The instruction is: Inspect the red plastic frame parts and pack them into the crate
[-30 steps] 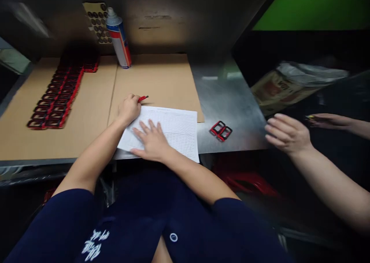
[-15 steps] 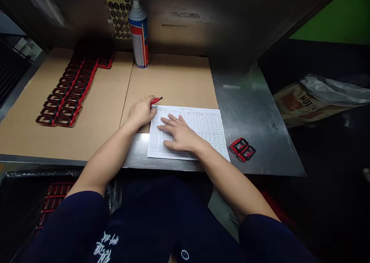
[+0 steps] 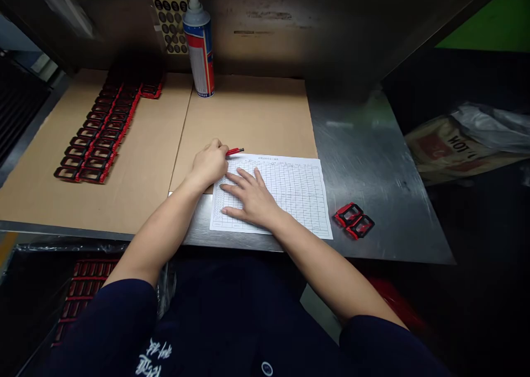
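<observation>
A printed sheet (image 3: 285, 195) with a table grid lies at the front of the metal bench. My right hand (image 3: 254, 197) rests flat on its left half, fingers spread, holding nothing. At the sheet's upper left corner, my left hand (image 3: 210, 162) is closed with curled fingers. A red pen (image 3: 234, 152) with a dark end sticks out of it to the right; the rest of the pen is hidden by the hand. To the right of the sheet, two red-and-black frame-like parts (image 3: 354, 220) lie side by side on bare metal.
Rows of similar red-and-black parts (image 3: 99, 131) stand on cardboard (image 3: 141, 184) at the left. A spray can (image 3: 201, 48) and a sticker sheet (image 3: 169, 18) are at the back wall. More parts (image 3: 85, 288) sit below the bench edge. A printed sack (image 3: 451, 142) is at the right.
My left hand has curled further, and the pen now points more level. My right hand has shifted slightly left and down on the sheet. The camera view has moved a little.
</observation>
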`<state>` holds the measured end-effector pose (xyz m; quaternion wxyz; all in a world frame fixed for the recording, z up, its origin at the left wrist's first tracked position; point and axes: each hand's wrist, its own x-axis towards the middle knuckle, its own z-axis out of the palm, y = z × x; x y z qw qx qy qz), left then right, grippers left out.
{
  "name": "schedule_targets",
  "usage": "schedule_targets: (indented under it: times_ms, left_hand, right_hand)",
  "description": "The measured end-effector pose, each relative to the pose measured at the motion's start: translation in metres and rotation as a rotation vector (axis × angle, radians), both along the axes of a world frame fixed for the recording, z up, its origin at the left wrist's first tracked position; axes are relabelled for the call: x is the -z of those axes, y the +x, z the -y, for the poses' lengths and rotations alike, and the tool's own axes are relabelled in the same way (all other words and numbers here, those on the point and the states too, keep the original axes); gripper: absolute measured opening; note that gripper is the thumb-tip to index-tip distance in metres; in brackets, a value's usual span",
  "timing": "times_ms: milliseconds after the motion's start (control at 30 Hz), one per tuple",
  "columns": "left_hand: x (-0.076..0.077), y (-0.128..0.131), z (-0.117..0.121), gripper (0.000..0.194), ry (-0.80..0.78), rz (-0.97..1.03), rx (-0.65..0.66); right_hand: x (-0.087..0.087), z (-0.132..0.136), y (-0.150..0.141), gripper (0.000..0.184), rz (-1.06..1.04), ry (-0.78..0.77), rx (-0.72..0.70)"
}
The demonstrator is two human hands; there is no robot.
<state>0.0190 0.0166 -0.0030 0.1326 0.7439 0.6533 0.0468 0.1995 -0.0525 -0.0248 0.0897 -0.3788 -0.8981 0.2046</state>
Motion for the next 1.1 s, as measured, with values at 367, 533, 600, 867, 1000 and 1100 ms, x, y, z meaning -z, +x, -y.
schedule_targets:
  times_ms: [367, 533, 600, 867, 1000, 1100]
  left_hand:
    - [-0.004, -0.001, 0.009, 0.033, 0.022, 0.023, 0.015]
    - [0.002, 0.001, 0.012, 0.037, 0.072, 0.091, 0.059]
    - [0.005, 0.002, 0.012, 0.044, 0.081, 0.135, 0.08]
    - [0.006, 0.004, 0.011, 0.073, 0.052, 0.17, 0.129]
    - [0.003, 0.003, 0.012, 0.074, 0.022, 0.115, 0.127]
    - [0.001, -0.001, 0.012, 0.072, 0.019, 0.092, 0.142]
  right_hand:
    - [-0.011, -0.062, -0.01, 0.009, -0.878, -0.709, 0.714]
    - [-0.013, -0.074, -0.044, 0.014, -0.953, -0.887, 0.759]
    - [-0.013, -0.074, -0.051, 0.018, -0.975, -0.902, 0.768]
    - [-0.011, -0.072, -0.049, 0.01, -1.081, -0.889, 0.832]
    - [-0.012, -0.07, -0.046, 0.004, -1.205, -0.911, 0.844]
    - [-0.012, -0.071, -0.04, 0.008, -1.319, -0.884, 0.935]
